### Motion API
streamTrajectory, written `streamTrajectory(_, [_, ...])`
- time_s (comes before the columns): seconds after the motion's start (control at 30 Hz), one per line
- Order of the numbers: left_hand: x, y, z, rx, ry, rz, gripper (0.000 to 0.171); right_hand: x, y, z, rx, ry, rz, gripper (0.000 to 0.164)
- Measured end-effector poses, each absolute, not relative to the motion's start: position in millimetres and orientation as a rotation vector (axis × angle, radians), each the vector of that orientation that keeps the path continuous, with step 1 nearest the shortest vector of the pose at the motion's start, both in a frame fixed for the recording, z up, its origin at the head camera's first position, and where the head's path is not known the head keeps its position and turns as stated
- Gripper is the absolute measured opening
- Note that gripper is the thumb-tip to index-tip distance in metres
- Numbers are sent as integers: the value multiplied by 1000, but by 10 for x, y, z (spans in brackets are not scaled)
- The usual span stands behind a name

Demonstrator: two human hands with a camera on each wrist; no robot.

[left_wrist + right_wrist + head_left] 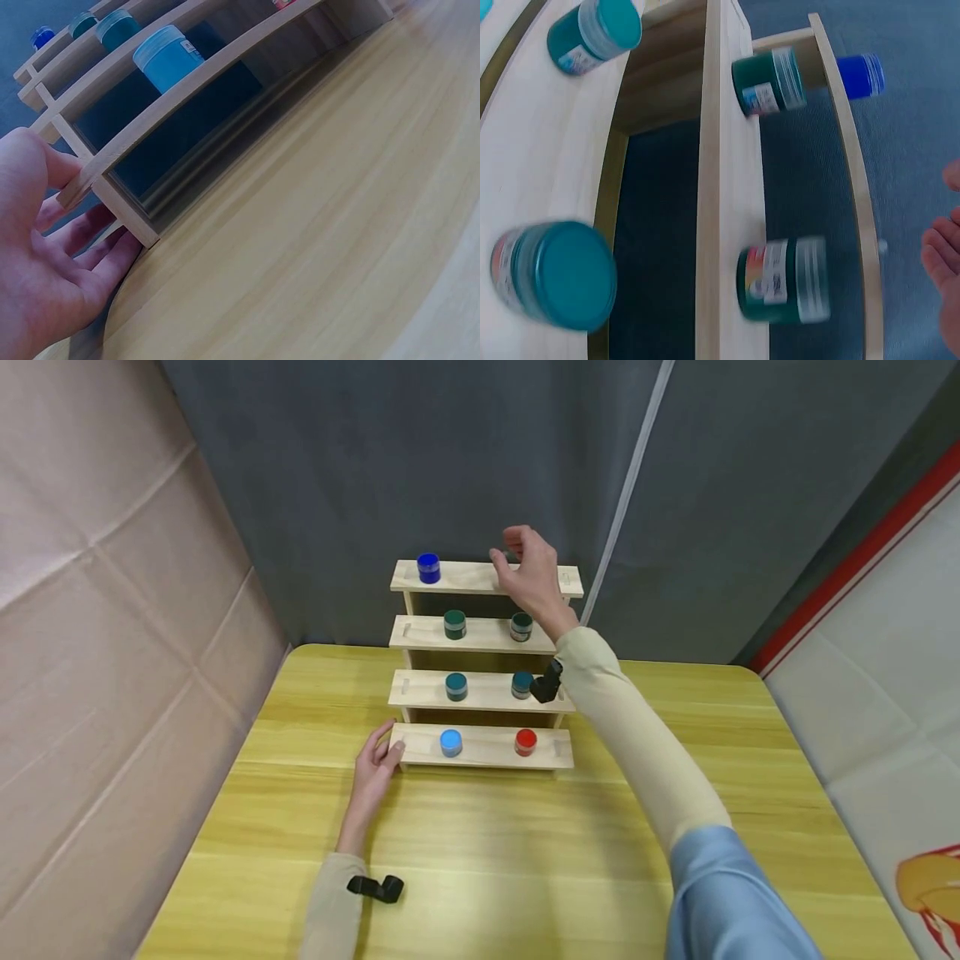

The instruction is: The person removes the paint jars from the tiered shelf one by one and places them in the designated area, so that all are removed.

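Note:
A four-tier wooden display rack (480, 747) stands on the table. My left hand (375, 766) grips the left end of its lowest board, thumb on the board and fingers by the side leg. Over the top board's right half, my right hand (534, 572) is raised with thumb and fingers apart, nothing visible between them. A dark blue paint jar (428, 568) stands at the top left. Below are two dark green jars (454, 625), then two teal jars (456, 687). On the lowest board are a light blue jar (169, 58) and a red jar (526, 742).
The yellow wood-grain table (480, 860) extends in front of the rack and to both sides. A grey curtain (420, 460) hangs close behind it. Pale panels (112, 652) flank the table. A small whitish spot (883, 246) beside the top board is unclear.

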State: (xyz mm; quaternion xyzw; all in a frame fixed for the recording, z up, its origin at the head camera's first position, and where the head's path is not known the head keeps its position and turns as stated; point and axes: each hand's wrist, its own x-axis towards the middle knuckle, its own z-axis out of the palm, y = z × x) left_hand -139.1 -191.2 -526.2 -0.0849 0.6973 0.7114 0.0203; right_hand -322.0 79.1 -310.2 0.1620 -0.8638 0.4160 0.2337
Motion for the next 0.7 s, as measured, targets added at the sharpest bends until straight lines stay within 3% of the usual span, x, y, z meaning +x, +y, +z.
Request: streamTrajectory(0.7, [-1397, -1860, -5368, -246, 2193, 2239, 51, -3216, 206, -3008, 567, -2548, 1089, 45])
